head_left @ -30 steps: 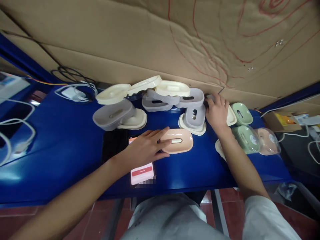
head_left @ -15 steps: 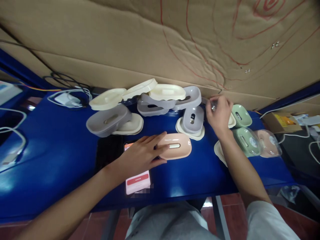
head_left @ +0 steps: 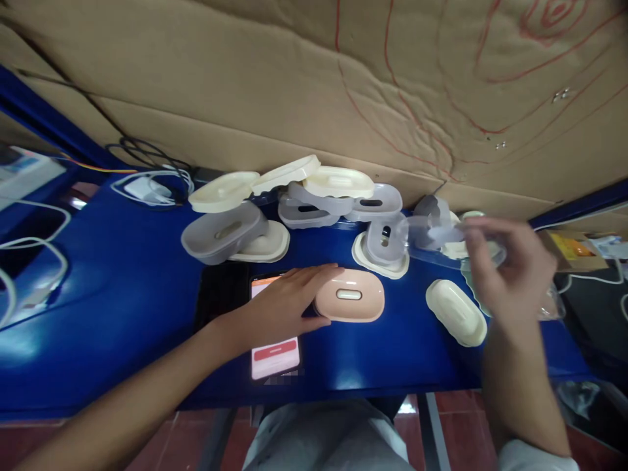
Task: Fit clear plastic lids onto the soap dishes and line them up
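My left hand [head_left: 289,304] grips the left end of a peach oval soap dish [head_left: 366,307] with a slot in its middle; fingers lie along the top edge, the thumb at the lower edge. Off to the right, my right hand [head_left: 510,268], blurred, pinches a clear plastic cover [head_left: 422,243] by its right end and holds it above the table. Through the cover, pale and grey dish parts show. A cream oval piece [head_left: 456,313] lies below it. Close by, a grey dish [head_left: 383,241] rests on a cream base [head_left: 395,267].
Several cream pieces [head_left: 223,190] and grey dishes [head_left: 223,234] stand along the cardboard wall [head_left: 220,85]. A phone with a lit screen [head_left: 275,360] and a black flat object [head_left: 218,294] lie left of the peach dish. White cables [head_left: 152,190] coil at the back left.
My right hand has moved right and nearer, bringing the clear cover away from the back of the table. My left hand stays on the peach soap dish. The view has shifted slightly.
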A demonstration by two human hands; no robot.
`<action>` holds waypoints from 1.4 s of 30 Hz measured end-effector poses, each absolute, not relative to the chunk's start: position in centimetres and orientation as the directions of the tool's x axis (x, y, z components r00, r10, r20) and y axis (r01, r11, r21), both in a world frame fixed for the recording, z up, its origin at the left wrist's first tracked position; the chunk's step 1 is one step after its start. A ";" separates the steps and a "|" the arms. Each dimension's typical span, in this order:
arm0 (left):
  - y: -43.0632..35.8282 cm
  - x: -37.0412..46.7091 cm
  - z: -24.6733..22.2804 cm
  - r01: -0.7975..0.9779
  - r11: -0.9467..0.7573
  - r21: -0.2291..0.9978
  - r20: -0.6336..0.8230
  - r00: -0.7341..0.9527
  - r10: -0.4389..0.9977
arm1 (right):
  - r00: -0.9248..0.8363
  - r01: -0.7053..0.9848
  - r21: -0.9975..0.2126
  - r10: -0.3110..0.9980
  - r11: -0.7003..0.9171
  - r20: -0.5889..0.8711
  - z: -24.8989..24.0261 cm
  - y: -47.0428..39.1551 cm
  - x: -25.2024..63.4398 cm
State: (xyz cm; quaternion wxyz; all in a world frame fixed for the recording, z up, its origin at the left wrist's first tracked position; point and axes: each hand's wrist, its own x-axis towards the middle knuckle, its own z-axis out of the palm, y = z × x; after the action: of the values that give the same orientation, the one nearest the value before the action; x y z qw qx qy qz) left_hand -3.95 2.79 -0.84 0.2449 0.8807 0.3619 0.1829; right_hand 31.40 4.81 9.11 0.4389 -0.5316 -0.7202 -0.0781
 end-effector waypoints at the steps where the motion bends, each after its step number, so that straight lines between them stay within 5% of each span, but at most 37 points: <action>1: 2.8 -4.0 -0.9 0.558 -0.585 0.588 0.120 0.655 0.746 | -0.115 0.785 -0.333 0.651 0.522 0.750 7.8 3.9 30.8; 7: 3.1 -4.1 -1.1 0.580 -0.535 0.614 0.041 0.654 0.755 | -0.577 0.518 -0.162 0.482 0.840 0.659 0.2 2.0 27.9; 14: 3.4 -4.3 -1.2 0.564 -0.535 0.629 0.047 0.659 0.751 | -0.637 0.373 -0.407 0.549 0.834 0.541 -1.6 2.9 26.7; 24: 2.9 -4.3 -0.9 0.505 -0.635 0.584 0.126 0.717 0.686 | -0.756 0.413 -0.255 0.485 0.874 0.439 -2.4 2.0 26.4; 42: 3.1 -4.2 -0.9 0.533 -0.652 0.539 0.174 0.687 0.706 | -0.776 0.418 -0.204 0.465 0.885 0.425 -2.4 2.5 26.5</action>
State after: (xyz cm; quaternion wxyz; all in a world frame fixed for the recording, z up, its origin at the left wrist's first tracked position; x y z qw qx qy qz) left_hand -4.22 3.08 -0.93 0.2297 0.8892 0.3482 0.1879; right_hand 26.47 2.46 -2.38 0.2383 -0.2347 -0.9411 0.0490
